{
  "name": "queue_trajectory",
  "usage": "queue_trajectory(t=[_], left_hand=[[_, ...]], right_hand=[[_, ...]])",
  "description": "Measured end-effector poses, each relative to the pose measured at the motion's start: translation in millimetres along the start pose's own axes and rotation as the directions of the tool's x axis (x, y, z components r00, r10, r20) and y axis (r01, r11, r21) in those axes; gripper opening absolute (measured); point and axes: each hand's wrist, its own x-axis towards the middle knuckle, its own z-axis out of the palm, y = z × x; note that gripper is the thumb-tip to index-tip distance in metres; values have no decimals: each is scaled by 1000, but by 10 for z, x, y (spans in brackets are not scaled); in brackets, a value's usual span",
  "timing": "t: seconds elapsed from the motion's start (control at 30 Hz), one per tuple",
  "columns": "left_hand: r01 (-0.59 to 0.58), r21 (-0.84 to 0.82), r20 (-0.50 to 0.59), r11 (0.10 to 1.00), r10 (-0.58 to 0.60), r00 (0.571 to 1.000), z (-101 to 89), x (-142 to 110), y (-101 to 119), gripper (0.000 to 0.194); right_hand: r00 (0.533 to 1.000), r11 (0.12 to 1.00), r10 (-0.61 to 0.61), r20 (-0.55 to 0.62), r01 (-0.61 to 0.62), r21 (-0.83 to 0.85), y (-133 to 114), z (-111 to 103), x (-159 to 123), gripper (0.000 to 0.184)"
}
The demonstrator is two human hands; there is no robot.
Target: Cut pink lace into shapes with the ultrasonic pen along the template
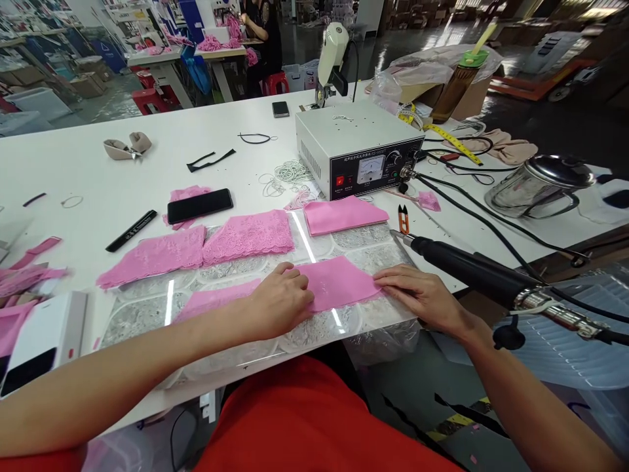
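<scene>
A smooth pink fabric piece [339,283] lies flat on a clear sheet over a patterned mat [319,328] at the table's front. My left hand [284,298] is curled, its fingertips down at the left part of this piece. At the right corner of the same piece, my right hand [422,295] has its fingers together on the fabric edge. Another pink piece [221,296] lies partly under my left forearm. Beyond are two pink lace pieces [248,237] and a stack of pink fabric [344,214].
A black pen-like welding tool [462,262] on a cable lies right of my right hand. Behind stand a grey control box [358,151] and a glass jug [540,187]. Orange thread snips [403,219], a black phone [200,206] and a black marker [132,231] lie around. A person [263,39] sits far back.
</scene>
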Motion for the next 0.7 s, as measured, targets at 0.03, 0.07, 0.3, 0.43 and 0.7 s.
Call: queue_trajectory(t=[0.03, 0.07, 0.3, 0.43, 0.7], left_hand=[[-3, -8, -3, 1000, 3, 1000, -1, 0, -7, 17], [-6, -14, -4, 1000, 6, 1000, -1, 0, -15, 16], [-14, -39, 41, 999, 16, 999, -31, 31, -58, 14], [5, -36, 66, 999, -2, 998, -57, 60, -39, 13], [37, -39, 61, 999, -34, 998, -97, 134, 5, 24]], right_hand=[[1000, 1000, 17, 7, -17, 11, -3, -5, -1, 19], [999, 999, 39, 10, -39, 20, -6, -8, -3, 18], [993, 993, 115, -33, -115, 1, 4, -18, -60, 15], [992, 992, 120, -36, -121, -22, 10, -14, -82, 15], [990, 990, 140, -22, -140, -23, -27, -71, -31, 15]])
